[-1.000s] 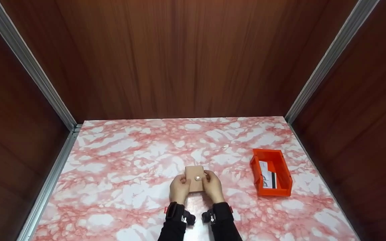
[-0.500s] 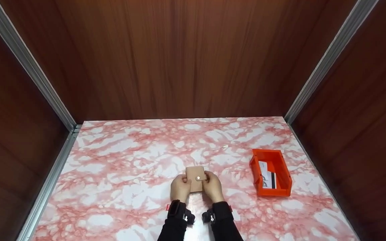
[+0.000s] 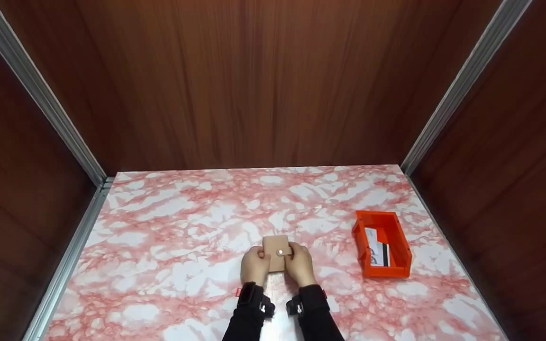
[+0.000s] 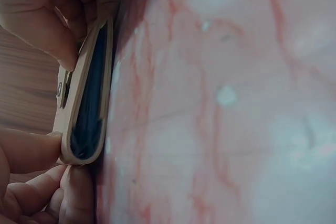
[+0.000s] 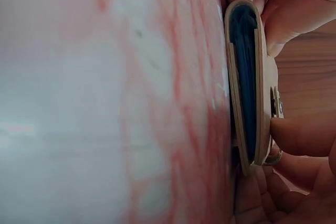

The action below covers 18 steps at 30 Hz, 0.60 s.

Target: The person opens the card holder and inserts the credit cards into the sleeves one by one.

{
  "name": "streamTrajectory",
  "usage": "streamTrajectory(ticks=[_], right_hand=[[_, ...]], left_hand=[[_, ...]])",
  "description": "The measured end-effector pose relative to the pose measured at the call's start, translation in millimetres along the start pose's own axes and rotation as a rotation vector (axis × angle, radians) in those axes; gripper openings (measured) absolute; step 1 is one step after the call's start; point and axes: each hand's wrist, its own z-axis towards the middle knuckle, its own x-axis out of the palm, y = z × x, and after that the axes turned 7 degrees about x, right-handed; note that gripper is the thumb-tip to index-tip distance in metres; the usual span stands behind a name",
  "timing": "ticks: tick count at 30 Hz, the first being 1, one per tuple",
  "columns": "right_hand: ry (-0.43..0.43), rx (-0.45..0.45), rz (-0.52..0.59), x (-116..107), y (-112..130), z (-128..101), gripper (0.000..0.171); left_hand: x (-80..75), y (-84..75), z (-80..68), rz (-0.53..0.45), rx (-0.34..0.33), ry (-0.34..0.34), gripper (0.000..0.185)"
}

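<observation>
Sleeves [image 3: 245,324], both black, reach in over the near side of the pink-and-white marbled worktop [image 3: 159,260], each ending in a black wristband [image 3: 314,297] with a small camera [image 3: 295,307] on its inner side. Beyond them the left hand [image 3: 255,265] pinches the folded side of a beige wallet [image 3: 273,244], thumb on the cover, fingers curled at the fold. The right hand [image 3: 301,266] grips the opposite side, thumb and fingers at the short strap [image 3: 287,252] beside a round metal snap [image 3: 280,252]. The wallet is nearly flat, low at the worktop, roughly midway between its left and right edges and well short of the far edge; blue inner leaves [image 5: 245,77] show at the near end. Whether the snap is fastened I cannot tell. Somewhat farther off, near the worktop's right edge, stands an orange bin [image 3: 386,272], well apart from the hands, with cards [image 3: 378,258], one black-striped, inside toward its left wall. Past the far edge rises a brown wood-grain panel [image 3: 254,85]
</observation>
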Motion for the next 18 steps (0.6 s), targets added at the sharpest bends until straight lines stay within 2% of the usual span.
streamTrajectory(ticks=[7, 14, 18], right_hand=[[-0.015, 0.009, -0.073, -3.1, 2.2, -1.4, 0.031], [0.001, 0.040, -0.054, -2.6, 1.3, 0.0, 0.036], [-0.005, 0.030, -0.050, -2.8, 0.6, 0.4, 0.035]], left_hand=[[1.0, -0.3, 0.1, 0.030, 0.000, 0.015, 0.021], [-0.7, -1.6, 0.3, 0.038, -0.033, 0.032, 0.022], [-1.3, -3.0, 0.4, 0.046, -0.043, 0.042, 0.022]])
